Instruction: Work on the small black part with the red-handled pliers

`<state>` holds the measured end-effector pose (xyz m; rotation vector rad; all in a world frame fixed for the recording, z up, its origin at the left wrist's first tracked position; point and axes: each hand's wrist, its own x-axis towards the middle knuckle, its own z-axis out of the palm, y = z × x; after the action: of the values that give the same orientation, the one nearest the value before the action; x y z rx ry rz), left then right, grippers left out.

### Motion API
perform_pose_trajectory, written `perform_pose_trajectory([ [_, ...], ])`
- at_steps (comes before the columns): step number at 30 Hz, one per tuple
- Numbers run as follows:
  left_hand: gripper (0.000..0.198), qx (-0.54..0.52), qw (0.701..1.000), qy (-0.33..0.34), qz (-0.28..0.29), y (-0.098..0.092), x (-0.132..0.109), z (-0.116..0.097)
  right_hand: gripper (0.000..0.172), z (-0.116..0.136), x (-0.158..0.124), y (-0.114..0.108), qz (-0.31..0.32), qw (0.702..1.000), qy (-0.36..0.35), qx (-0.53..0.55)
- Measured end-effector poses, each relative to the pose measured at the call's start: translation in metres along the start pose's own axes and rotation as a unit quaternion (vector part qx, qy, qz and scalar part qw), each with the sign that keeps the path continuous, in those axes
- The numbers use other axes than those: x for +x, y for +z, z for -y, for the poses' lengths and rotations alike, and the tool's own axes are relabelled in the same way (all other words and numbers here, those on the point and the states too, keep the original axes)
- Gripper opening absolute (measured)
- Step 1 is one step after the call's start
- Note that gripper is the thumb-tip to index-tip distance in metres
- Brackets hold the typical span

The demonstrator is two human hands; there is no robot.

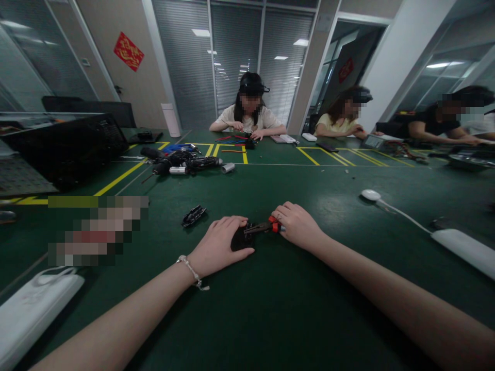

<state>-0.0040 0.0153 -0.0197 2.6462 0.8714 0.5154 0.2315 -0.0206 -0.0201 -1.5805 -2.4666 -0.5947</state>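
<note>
Between my hands, a small flat black part (242, 241) lies on the green table. My left hand (221, 239) grips it from the left, fingers along its far edge and thumb along the near one. My right hand (297, 224) is closed round red-handled pliers (266, 225). Their dark jaws point left and reach over the black part's right side, at some small metal bits; whether they grip one is too small to tell. Left of and beyond my left hand rests a loose black slotted piece (194, 216).
A heap of cables and a black power tool (164, 164) lies farther back, near a white bottle (170, 120). A big black case (73, 149) stands at left. White power strips (464, 250) flank me, one with a white plug (370, 195). Several people (249, 111) sit opposite.
</note>
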Motion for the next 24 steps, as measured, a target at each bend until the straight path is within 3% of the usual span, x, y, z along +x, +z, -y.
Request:
perform_pose_trajectory([
  [24, 0.055, -0.027, 1.0, 0.002, 0.016, -0.0029, 0.0009, 0.0015, 0.027, 0.0002, 0.0008, -0.0001, 0.01, 1.0, -0.013, 0.019],
])
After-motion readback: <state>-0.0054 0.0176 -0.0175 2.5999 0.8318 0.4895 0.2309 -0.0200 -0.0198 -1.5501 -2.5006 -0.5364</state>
